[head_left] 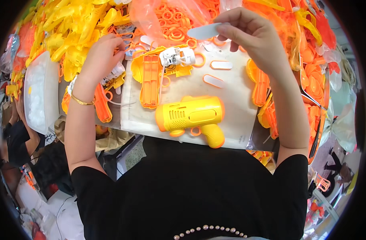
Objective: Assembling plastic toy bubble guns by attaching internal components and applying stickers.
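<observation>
My right hand is raised at the upper right and pinches a flat white oval plate between thumb and fingers. At the upper left my left hand has its fingers curled down beside small white and orange parts; whatever they close on is hidden. Between the hands lies an open yellow-orange toy gun shell with a white wired mechanism in it. A closed yellow toy gun rests nearer to me on the white mat. Two orange-edged white oval plates lie right of the shell.
Yellow plastic parts are heaped at the back left, orange rings in clear plastic at the back. More toy gun shells flank the mat. A white tub stands left, and orange parts fill the right side. Another person's arm shows far left.
</observation>
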Tool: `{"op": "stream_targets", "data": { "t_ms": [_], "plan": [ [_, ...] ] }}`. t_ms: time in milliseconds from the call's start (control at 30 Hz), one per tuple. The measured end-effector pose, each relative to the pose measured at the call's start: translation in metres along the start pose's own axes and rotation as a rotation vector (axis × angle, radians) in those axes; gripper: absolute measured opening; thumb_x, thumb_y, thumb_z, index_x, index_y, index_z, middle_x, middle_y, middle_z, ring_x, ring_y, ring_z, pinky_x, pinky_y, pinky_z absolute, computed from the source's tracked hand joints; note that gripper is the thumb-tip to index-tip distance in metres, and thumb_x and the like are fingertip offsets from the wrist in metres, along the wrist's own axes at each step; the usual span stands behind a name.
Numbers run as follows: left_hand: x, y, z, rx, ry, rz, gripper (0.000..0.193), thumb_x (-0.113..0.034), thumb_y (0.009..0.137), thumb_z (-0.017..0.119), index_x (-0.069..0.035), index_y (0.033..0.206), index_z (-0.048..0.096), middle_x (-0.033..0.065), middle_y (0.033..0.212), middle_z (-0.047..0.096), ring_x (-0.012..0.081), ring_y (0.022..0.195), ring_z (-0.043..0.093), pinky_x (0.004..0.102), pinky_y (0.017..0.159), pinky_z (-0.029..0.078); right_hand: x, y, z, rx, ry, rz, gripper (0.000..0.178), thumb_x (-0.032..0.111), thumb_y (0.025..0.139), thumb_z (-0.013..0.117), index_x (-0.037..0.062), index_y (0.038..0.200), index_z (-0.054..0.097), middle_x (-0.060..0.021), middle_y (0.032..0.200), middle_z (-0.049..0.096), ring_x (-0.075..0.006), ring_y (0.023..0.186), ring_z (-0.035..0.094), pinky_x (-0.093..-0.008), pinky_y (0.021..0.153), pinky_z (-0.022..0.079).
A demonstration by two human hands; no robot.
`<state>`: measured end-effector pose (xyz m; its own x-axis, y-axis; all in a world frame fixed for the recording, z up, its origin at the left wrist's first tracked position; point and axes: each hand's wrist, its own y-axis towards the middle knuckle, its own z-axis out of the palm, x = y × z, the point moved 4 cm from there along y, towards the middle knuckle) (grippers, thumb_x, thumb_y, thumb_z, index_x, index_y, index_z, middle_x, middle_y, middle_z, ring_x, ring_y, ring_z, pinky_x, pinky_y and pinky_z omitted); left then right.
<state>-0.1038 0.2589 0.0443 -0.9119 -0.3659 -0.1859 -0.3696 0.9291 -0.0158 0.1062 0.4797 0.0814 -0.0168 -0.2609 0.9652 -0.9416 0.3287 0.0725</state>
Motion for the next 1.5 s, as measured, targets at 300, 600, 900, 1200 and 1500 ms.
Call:
{"op": "stream_targets", "data": {
  "t_ms": [300, 600, 900, 1200, 1500],
  "plan": [
    [-0.058, -0.005, -0.005, -0.091, -1.506, -0.152, 0.019, -0.011, 0.09, 0.055, 0.0, 0.105, 0.055, 0.0057, 0.094, 0.062, 0.0143, 0.084, 0.064, 0.0253, 0.069, 0.054, 0.034, 0.023, 0.049, 0.09, -0.348, -0.199, 0.016, 0.017, 0.083, 0.064, 0.0013, 0.087, 0.062, -0.0061, 0.065, 0.06, -0.0135, 0.057, 0.056, -0.0262, 0.055, 0.046],
    [-0.111, -0.008, 0.017, 0.158, -1.801, -0.126, 0.025, -0.015, 0.092, 0.053, 0.0, 0.112, 0.052, 0.0071, 0.096, 0.061, 0.0183, 0.082, 0.066, 0.024, 0.062, 0.054, 0.054, 0.006, 0.038, 0.278, -0.604, -0.139, 0.015, 0.015, 0.076, 0.062, 0.0017, 0.081, 0.065, -0.0148, 0.07, 0.063, -0.0282, 0.062, 0.061, -0.0335, 0.058, 0.049],
    [-0.14, 0.003, 0.009, -0.04, -1.418, -0.09, 0.026, -0.01, 0.09, 0.054, 0.004, 0.112, 0.055, 0.0092, 0.095, 0.065, 0.0152, 0.082, 0.066, 0.0224, 0.069, 0.054, 0.035, -0.007, 0.024, 0.148, -0.572, -0.003, 0.016, 0.016, 0.076, 0.065, 0.0011, 0.081, 0.062, -0.0145, 0.07, 0.063, -0.0258, 0.064, 0.062, -0.0326, 0.059, 0.049],
    [-0.165, 0.058, 0.025, 0.02, -1.159, 0.015, 0.022, -0.018, 0.086, 0.061, 0.001, 0.097, 0.062, 0.0083, 0.079, 0.066, 0.0152, 0.073, 0.066, 0.0265, 0.063, 0.052, 0.0, -0.03, -0.03, -0.059, -0.349, 0.205, 0.015, 0.015, 0.083, 0.064, 0.002, 0.089, 0.06, -0.004, 0.071, 0.061, -0.0102, 0.064, 0.059, -0.0241, 0.056, 0.048],
    [-0.18, 0.118, 0.078, 0.145, -0.031, 0.178, 0.021, -0.022, 0.081, 0.061, -0.002, 0.089, 0.062, 0.0113, 0.075, 0.062, 0.0264, 0.067, 0.06, 0.0371, 0.063, 0.048, -0.013, -0.032, -0.055, -0.178, 0.125, 0.231, 0.019, 0.013, 0.088, 0.058, -0.0003, 0.101, 0.061, -0.0023, 0.079, 0.063, -0.0059, 0.065, 0.058, -0.0191, 0.056, 0.047]
  ]
}}
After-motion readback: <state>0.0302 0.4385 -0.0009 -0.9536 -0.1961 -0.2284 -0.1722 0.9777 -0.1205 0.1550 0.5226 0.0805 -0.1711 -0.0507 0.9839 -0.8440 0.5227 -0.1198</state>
